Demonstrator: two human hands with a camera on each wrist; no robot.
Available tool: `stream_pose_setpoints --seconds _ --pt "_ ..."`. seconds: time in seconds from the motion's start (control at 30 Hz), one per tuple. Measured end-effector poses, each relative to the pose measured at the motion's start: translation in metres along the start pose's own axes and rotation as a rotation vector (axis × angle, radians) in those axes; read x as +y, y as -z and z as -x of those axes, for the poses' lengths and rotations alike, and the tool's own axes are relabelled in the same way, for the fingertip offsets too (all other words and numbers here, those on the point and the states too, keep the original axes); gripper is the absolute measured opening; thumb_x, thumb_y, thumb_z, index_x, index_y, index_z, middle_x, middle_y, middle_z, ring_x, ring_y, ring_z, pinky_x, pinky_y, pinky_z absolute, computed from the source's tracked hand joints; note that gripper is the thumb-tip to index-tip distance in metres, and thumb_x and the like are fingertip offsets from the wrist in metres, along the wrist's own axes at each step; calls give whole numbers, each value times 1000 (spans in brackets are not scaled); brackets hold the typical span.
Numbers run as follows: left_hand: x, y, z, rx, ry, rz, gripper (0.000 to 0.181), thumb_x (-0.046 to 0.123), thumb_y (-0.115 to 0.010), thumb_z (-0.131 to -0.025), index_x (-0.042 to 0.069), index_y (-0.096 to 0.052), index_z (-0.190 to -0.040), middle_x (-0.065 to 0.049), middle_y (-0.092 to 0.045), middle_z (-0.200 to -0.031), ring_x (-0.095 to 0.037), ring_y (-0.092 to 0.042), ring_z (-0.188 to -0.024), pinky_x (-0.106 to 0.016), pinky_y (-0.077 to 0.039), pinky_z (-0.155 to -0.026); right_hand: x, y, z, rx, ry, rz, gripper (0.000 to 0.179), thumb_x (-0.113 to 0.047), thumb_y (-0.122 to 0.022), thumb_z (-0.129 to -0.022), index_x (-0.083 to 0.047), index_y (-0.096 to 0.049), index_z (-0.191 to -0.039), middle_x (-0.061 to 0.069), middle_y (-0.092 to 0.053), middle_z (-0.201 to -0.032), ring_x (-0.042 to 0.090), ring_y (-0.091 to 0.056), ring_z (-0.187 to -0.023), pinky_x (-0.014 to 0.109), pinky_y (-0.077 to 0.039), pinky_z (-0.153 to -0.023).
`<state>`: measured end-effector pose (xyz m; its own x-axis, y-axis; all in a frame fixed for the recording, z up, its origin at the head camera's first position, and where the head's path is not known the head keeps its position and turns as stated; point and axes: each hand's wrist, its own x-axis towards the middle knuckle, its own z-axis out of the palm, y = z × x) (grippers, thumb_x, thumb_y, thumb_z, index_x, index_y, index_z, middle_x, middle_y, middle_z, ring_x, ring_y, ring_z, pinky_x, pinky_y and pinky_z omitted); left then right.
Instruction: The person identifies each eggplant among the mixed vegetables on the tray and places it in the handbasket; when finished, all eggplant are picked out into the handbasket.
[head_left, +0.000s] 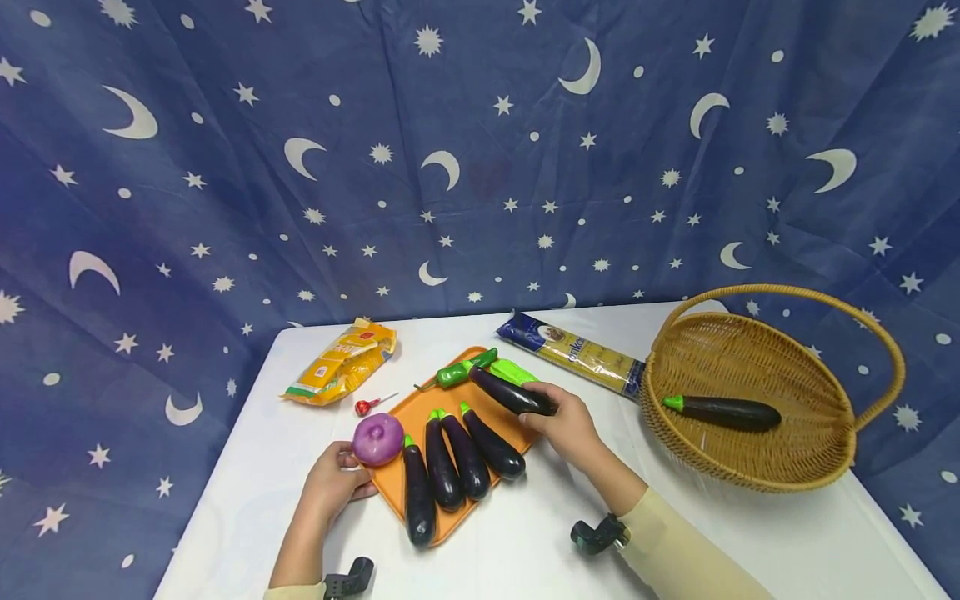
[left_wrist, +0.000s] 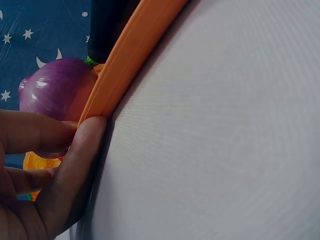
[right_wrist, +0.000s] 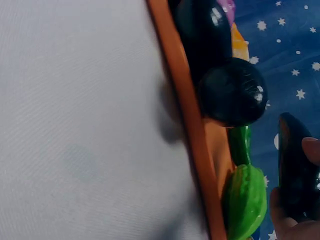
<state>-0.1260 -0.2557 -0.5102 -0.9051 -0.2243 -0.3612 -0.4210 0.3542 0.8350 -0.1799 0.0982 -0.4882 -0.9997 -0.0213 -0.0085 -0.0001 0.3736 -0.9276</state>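
Observation:
An orange tray (head_left: 390, 481) lies on the table with several dark eggplants (head_left: 442, 467) side by side on it. My left hand (head_left: 335, 483) pinches the tray's rim (left_wrist: 112, 80) between thumb and finger, beside a purple onion (head_left: 378, 439). My right hand (head_left: 567, 423) grips another eggplant (head_left: 510, 392) by its thick end, over the tray's far right side. In the right wrist view, this held eggplant (right_wrist: 292, 165) shows apart from the tray. A green pepper (head_left: 453, 374) and a light green ridged vegetable (right_wrist: 246, 202) lie at the tray's far corner, the latter partly hidden in the head view.
A wicker basket (head_left: 750, 479) with a tall handle stands at the right, with one eggplant (head_left: 727, 412) inside. Behind the tray lies a long pasta packet (head_left: 573, 352). A yellow bag (head_left: 341, 364) and a red lollipop (head_left: 364, 407) lie at the left. A starry blue curtain (head_left: 480, 208) hangs behind.

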Motion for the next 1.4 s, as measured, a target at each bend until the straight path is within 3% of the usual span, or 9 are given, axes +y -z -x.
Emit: stream_pose_setpoints --seconds 0.37,0.7,0.9,1.4 --pt "-1 1 -1 -12 2 -2 64 -3 -69 -83 -8 -40 -139 -25 -50 -113 -17 -67 -66 -31 -64 -63 -13 19 3 -38 -26 -244 52 -3 -81 -77 -9 -67 -128 11 -64 -131 28 -57 -123 39 -50 -103" --pt "-5 1 -4 -19 -13 27 63 -6 -67 -83 -9 -39 -139 -24 -50 -112 -16 -67 -65 -30 -64 -62 -18 36 5 -55 -3 -331 54 2 -79 -80 -2 -63 -132 15 -59 -137 27 -54 -127 22 -51 -97" --pt "-4 1 -3 -26 -19 27 63 -5 -67 -83 -10 -38 -139 -25 -50 -112 -16 -68 -64 -30 -64 -61 -18 44 5 -66 -23 -414 56 6 -74 -83 2 -57 -136 19 -55 -141 28 -52 -129 19 -52 -96" --pt "-3 2 -3 -30 -6 22 63 -5 -67 -85 -9 -38 -140 -23 -50 -111 -15 -68 -65 -30 -64 -62 -20 62 11 -6 -30 -419 57 9 -74 -80 5 -57 -135 21 -55 -140 27 -54 -126 21 -54 -97"
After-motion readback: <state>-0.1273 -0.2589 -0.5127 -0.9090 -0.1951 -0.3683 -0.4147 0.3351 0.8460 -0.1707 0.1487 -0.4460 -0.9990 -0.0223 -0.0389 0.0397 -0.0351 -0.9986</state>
